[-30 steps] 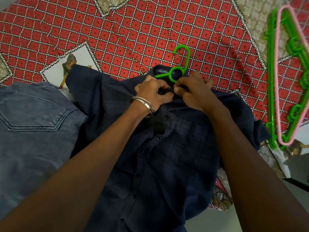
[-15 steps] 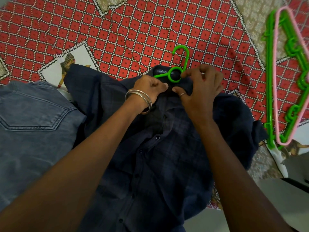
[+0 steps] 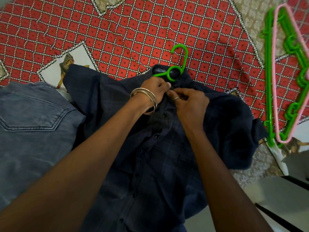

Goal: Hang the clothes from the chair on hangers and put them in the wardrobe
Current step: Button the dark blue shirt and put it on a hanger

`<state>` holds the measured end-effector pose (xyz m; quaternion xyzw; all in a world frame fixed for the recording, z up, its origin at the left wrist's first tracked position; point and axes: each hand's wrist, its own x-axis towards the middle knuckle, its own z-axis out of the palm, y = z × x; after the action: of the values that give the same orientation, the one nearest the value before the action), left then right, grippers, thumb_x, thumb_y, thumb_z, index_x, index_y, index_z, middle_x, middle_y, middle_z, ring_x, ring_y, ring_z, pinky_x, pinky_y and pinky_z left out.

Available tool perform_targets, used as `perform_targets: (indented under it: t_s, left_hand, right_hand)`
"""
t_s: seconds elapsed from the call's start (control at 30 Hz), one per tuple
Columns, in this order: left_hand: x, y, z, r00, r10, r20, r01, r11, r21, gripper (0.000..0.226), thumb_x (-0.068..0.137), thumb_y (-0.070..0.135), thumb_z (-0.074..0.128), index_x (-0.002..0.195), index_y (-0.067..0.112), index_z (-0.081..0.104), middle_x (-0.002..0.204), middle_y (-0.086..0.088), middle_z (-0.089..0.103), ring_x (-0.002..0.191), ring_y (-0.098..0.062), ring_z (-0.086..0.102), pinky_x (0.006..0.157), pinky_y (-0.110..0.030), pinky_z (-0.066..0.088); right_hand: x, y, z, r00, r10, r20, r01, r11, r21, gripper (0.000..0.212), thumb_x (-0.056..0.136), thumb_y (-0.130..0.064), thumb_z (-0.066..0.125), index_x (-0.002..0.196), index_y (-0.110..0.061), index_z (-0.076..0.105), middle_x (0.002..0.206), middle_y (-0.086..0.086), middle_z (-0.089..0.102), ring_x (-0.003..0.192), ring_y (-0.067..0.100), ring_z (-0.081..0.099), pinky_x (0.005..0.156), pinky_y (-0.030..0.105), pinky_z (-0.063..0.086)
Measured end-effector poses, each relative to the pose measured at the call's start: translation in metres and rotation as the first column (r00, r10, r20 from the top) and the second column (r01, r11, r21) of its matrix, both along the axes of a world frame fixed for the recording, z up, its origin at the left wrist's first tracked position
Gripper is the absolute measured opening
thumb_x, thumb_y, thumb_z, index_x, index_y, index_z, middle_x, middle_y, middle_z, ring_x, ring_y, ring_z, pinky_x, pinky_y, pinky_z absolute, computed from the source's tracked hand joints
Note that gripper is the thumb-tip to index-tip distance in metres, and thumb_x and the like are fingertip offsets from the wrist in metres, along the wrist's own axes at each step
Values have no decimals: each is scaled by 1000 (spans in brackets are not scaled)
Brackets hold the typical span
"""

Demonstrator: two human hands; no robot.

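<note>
A dark navy checked shirt (image 3: 167, 156) lies front up on the red patterned bedspread (image 3: 117, 30). A green hanger (image 3: 178, 64) is inside it, with only the hook and neck loop showing above the collar. My left hand (image 3: 153, 89), with two metal bangles on the wrist, pinches the shirt's placket just below the collar. My right hand (image 3: 189, 101), with a ring on one finger, pinches the opposite edge of the placket. The fingertips of both hands meet at the top button. The rest of the hanger is hidden under the cloth.
Grey jeans (image 3: 33, 131) lie to the left of the shirt. Two loose hangers, one green (image 3: 269, 81) and one pink (image 3: 284, 97), lie on the bedspread at the right. A grey floor and a dark bar (image 3: 284, 211) show at lower right, past the bed's edge.
My right hand has come down from the collar by the hanger loop to the placket. Both hands now pinch the cloth together a little lower than before.
</note>
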<state>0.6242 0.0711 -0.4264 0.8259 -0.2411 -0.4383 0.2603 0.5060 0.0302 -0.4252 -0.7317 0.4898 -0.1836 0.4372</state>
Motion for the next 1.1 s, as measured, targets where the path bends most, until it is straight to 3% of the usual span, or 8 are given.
perform_targets:
  t_s: [0.23, 0.4, 0.53, 0.67, 0.77, 0.87, 0.97, 1.1]
  left_hand:
    - [-2, -9, 5, 956, 224, -188, -213, 974, 77, 37, 93, 18, 56, 57, 12, 47, 60, -6, 46, 58, -21, 42, 60, -32, 34]
    - [7, -13, 8, 953, 224, -206, -188, 966, 178, 23, 93, 25, 57, 80, 5, 59, 86, -12, 56, 80, -26, 52, 69, -32, 40]
    - [13, -6, 4, 966, 201, -160, -169, 966, 195, 51, 86, 35, 67, 119, -3, 59, 109, -22, 64, 83, -27, 57, 73, -32, 45]
    - [12, -8, 5, 968, 181, -172, -146, 969, 198, 35, 85, 32, 68, 96, -1, 62, 72, -6, 56, 62, -18, 50, 57, -24, 41]
    - [6, -12, 8, 967, 201, -155, -171, 967, 188, 31, 87, 24, 65, 68, 10, 46, 58, -1, 41, 48, -14, 36, 40, -23, 29]
    - [9, -6, 6, 969, 175, -174, -163, 983, 82, 34, 88, 22, 66, 62, 7, 49, 61, -8, 47, 54, -19, 42, 51, -27, 37]
    - [22, 7, 2, 994, 93, -62, -99, 989, -107, 15, 85, 29, 69, 84, 16, 63, 93, -9, 64, 89, -22, 59, 89, -40, 50]
    - [60, 35, -4, 849, -354, 391, 244, 921, 305, 70, 75, 52, 71, 135, 35, 40, 140, -6, 36, 130, -34, 33, 107, -53, 25]
  right_hand:
    - [10, 14, -6, 996, -22, -85, -7, 942, -335, 4, 68, -5, 77, 70, -5, 73, 66, 7, 65, 70, 28, 55, 60, 13, 18]
    - [3, 8, -11, 999, 36, 11, -31, 943, -330, 14, 71, 2, 70, 82, -4, 76, 78, 6, 69, 76, 27, 59, 68, 2, 32]
    - [-3, 1, -14, 989, 146, 25, -135, 961, -243, 12, 77, -18, 74, 82, -7, 76, 73, 3, 68, 73, 21, 56, 62, 23, 42]
    - [-4, 0, -17, 986, 167, -27, -166, 927, -336, 11, 74, -15, 77, 72, -6, 70, 68, 4, 64, 72, 20, 51, 61, 16, 29]
    - [2, 5, -20, 973, 199, -116, -230, 854, -467, 15, 72, -10, 74, 67, -4, 62, 66, 8, 59, 69, 28, 52, 61, 29, 38]
    - [4, 0, -20, 962, 249, -114, -274, 887, -372, 15, 74, -13, 70, 70, -8, 56, 69, 3, 54, 73, 24, 49, 63, 32, 36]
    - [0, -19, -14, 992, 104, 73, -104, 995, -13, 11, 81, -20, 63, 75, -17, 54, 72, -5, 54, 72, 15, 51, 64, 26, 38]
    - [7, -36, -1, 992, -21, 125, 16, 999, 42, 8, 84, -14, 54, 80, -20, 51, 72, -8, 54, 67, 9, 50, 63, 23, 40]
